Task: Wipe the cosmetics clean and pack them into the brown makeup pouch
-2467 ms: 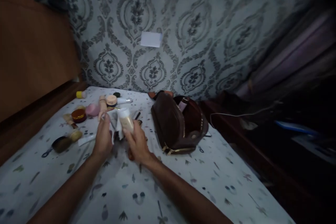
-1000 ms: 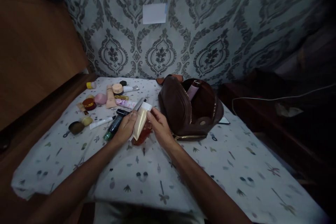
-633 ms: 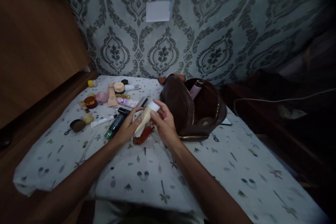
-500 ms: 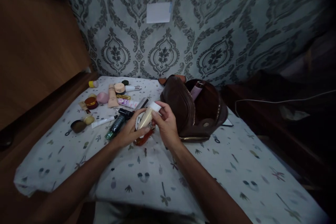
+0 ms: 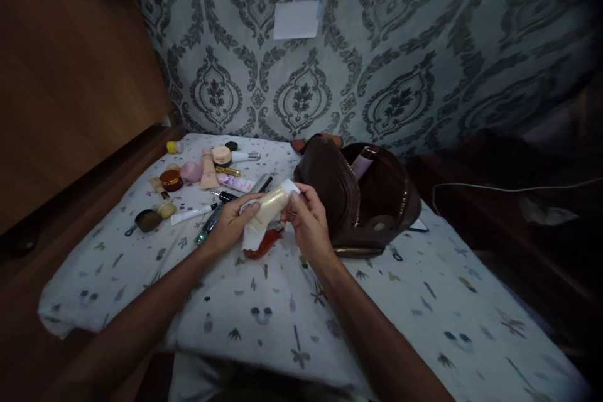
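A pale yellow squeeze tube [image 5: 272,206] with a white cap is held tilted between both hands, its cap end toward the upper right. My left hand [image 5: 229,226] presses a white tissue or wipe [image 5: 254,240] against the tube's lower end. At the cap end, the fingers of my right hand [image 5: 309,217] are closed on the tube. An orange-brown item [image 5: 264,245] lies on the cloth just below the tissue, partly covered. A dark bottle with a green end [image 5: 207,229] is partly hidden behind my left hand.
An unzipped brown leather bag [image 5: 325,182] stands right of the hands, with a pinkish bottle [image 5: 363,162] inside. Several cosmetics lie to the left, including a powder brush [image 5: 148,220], an amber jar [image 5: 171,179], a pink sponge [image 5: 191,171] and a beige tube [image 5: 208,169].
The tube has turned a little in my hands, and the tissue now hangs lower around its end. The view has shifted slightly, moving the scene to the right.
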Demonstrator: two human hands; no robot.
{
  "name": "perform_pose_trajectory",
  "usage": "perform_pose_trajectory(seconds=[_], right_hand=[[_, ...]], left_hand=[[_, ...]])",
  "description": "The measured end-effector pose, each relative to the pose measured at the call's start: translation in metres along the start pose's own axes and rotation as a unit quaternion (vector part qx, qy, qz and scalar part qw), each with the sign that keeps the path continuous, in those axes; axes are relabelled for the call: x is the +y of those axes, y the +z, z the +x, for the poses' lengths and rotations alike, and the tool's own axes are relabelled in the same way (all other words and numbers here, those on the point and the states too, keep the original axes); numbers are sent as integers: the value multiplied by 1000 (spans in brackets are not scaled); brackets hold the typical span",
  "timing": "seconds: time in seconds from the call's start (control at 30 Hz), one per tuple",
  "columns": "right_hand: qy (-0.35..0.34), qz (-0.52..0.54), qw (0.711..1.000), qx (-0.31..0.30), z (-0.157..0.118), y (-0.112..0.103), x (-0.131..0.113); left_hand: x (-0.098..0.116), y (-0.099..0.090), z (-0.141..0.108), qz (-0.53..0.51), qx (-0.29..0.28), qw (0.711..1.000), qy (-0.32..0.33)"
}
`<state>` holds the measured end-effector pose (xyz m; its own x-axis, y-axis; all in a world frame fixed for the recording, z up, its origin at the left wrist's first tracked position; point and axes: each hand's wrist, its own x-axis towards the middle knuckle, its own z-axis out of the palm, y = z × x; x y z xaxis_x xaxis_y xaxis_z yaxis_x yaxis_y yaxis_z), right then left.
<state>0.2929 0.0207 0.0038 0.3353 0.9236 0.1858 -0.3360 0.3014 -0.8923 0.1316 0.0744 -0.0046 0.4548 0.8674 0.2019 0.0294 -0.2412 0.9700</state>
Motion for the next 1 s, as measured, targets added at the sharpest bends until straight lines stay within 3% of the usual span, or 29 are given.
perform_pose_trajectory(seconds=[0.3,0.5,0.67,0.83,1.0], right_hand=[[43,30,998,-16,-1,1,1],[36,11,999,-26,-3,1,3],[27,-13,999,-30,-3,0,3],[23,-86,993,-80,-8,7,3],[-31,-139,989,-35,-10,11,9]], left_hand=[[-2,0,1,24,58,998,20],[1,-4,-1,160,140,971,107],[1,-5,-3,210,85,963,144],[1,0,-6,204,42,959,193],[1,-1,-9,234,-82,939,239]])
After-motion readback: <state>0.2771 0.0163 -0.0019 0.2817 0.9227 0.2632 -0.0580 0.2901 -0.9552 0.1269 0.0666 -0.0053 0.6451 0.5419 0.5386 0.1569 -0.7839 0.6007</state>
